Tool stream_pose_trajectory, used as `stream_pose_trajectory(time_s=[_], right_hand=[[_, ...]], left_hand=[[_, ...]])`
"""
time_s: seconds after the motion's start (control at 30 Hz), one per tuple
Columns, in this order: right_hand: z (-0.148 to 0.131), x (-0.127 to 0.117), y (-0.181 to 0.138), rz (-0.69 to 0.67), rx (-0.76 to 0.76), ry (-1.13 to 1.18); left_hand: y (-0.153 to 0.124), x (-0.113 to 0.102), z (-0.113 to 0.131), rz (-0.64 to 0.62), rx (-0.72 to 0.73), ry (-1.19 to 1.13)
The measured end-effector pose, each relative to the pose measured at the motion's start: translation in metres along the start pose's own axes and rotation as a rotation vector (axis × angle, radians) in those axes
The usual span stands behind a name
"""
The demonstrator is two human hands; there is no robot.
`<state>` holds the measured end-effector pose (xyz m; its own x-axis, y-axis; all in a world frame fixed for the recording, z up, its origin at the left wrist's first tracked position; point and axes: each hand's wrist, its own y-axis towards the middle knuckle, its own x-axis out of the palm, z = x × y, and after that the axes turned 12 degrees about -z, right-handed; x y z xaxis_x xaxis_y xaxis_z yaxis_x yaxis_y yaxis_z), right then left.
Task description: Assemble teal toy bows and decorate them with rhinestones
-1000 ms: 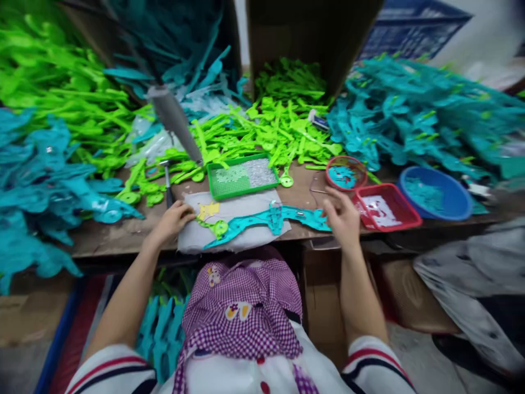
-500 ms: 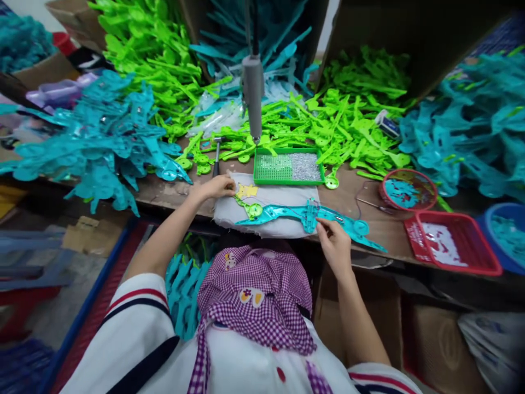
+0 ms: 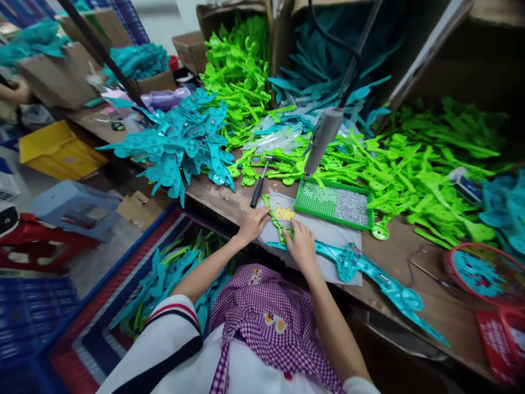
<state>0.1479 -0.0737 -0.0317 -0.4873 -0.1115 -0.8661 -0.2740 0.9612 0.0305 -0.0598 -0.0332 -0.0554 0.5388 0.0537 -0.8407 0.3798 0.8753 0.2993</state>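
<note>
A lime-green plastic strip [image 3: 276, 222] is being held slantwise over the left end of a whitish cloth [image 3: 319, 228]. Near its upper end it is being gripped by the fingers of the left hand [image 3: 253, 223]; its lower end is being touched by the right hand [image 3: 301, 242]. Whether it is also being pinched there cannot quite be told, as that end is being hidden by the fingers. The two hands are being held near each other, with a gap being left between them. The left tip of a long teal plastic piece [image 3: 385, 279] is being partly covered by the right hand, while its other end is being supported on the workbench [image 3: 223, 203]. A yellow cut-out figure [image 3: 284, 213] is being displayed on the cloth, just beside the strip. The cloth is being flanked by a black-handled hammer [image 3: 258, 189] and a green tray [image 3: 333, 218], in which small metallic parts are being held.
</note>
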Motion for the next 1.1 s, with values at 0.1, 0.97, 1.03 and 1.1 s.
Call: stream_pose_trajectory(time_s=[0.1,0.97,1.03,1.1], right_hand=[[0.004,0.002,-0.003,-0.010,0.043,0.039],[-0.011,-0.008,0.028,-0.123,0.128,0.089],[-0.009,-0.007,0.028,-0.111,0.108,0.066],[-0.008,-0.007,0.027,-0.104,0.102,0.048]], left_hand=[[-0.004,0.004,0.001,0.006,0.012,0.044],[-0.006,0.003,0.011,0.079,-0.128,-0.046],[-0.006,0.004,0.010,0.088,-0.130,-0.067],[-0.005,0.004,0.010,0.094,-0.127,-0.097]])
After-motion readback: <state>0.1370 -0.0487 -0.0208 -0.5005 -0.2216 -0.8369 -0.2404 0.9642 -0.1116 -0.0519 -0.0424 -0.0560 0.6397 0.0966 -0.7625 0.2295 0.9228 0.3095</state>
